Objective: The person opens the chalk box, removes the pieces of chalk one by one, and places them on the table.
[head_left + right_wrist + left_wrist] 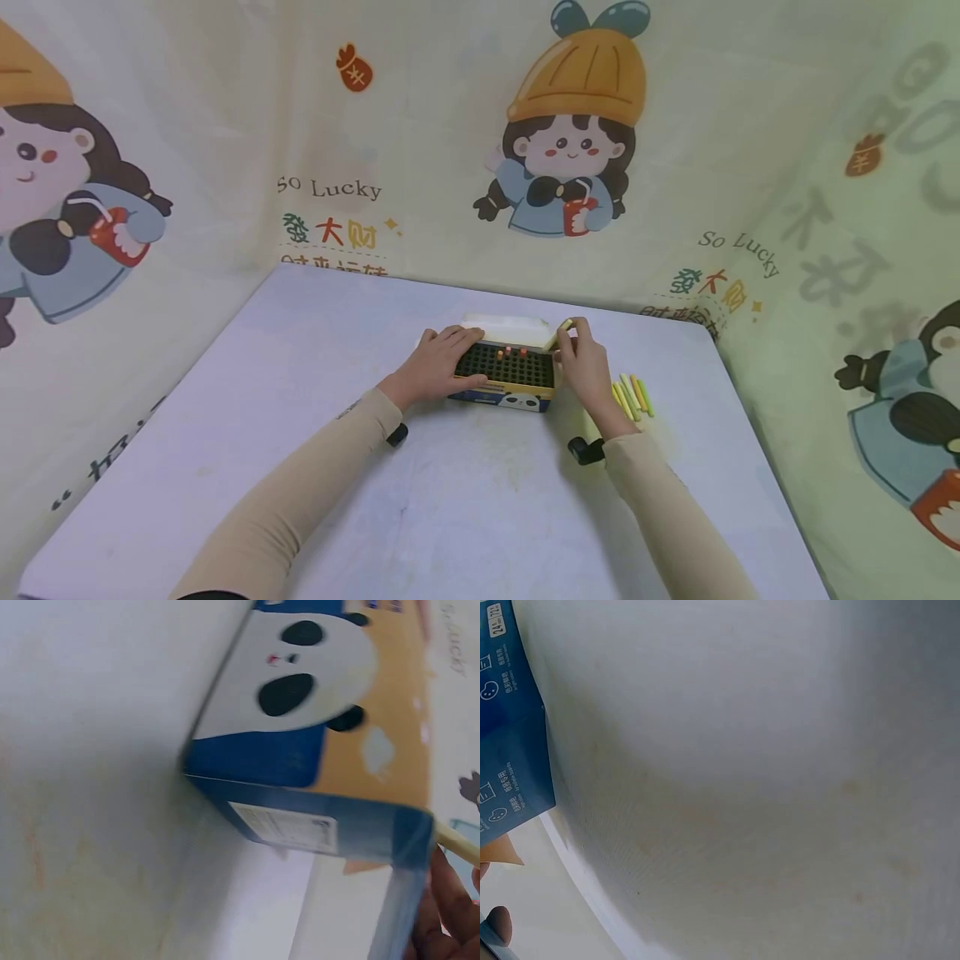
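A blue and tan chalk box with a panda on its front sits on the table, lid raised at the back. Inside it, a black holder full of holes carries a few orange and pink chalk sticks. My left hand holds the box's left end, thumb along the front and fingers over the far side. At the right end, my right hand pinches a pale yellow chalk stick, tilted beside the holder's back right corner. The right wrist view shows that stick past the box's edge, partly cut off.
Several loose chalk sticks, yellow, white, orange and green, lie just right of my right hand. A white lid flap stands behind the box. Printed cloth hangs around the white table.
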Tool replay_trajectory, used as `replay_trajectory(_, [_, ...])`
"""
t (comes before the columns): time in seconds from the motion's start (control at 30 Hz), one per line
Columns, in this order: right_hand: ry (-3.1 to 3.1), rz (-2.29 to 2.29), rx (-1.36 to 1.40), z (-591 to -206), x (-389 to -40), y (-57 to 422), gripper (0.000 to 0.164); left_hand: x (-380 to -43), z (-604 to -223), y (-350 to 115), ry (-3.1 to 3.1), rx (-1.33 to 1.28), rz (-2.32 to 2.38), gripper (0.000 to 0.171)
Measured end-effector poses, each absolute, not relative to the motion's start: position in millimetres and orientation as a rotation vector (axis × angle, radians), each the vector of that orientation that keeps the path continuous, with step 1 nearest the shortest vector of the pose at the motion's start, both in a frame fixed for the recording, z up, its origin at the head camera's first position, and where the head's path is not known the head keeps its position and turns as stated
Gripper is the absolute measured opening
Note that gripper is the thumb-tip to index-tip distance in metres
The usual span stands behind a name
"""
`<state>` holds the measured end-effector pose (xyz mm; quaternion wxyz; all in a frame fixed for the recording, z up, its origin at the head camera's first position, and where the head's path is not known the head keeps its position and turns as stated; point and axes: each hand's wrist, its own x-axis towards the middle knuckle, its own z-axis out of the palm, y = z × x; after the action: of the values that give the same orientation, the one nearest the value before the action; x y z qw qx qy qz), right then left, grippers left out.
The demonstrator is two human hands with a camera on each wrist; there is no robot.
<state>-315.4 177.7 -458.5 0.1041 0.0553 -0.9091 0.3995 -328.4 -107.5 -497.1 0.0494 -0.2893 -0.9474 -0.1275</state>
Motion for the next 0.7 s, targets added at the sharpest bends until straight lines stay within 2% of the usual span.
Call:
replay_trajectory(0.4, [-2.403,1.660,-0.077,-451.3,-314.9,215.7,0.037,-329.5,-499.6,-107.5,-2.882,-0.881,-0.400,0.091])
replay_trajectory(0.7, [-2.336,1.693,-0.143,-450.6,-308.6,239.6,0.040,-330.3,-500.5,-106.4,-2.889,-0.868,-0.397,0.092])
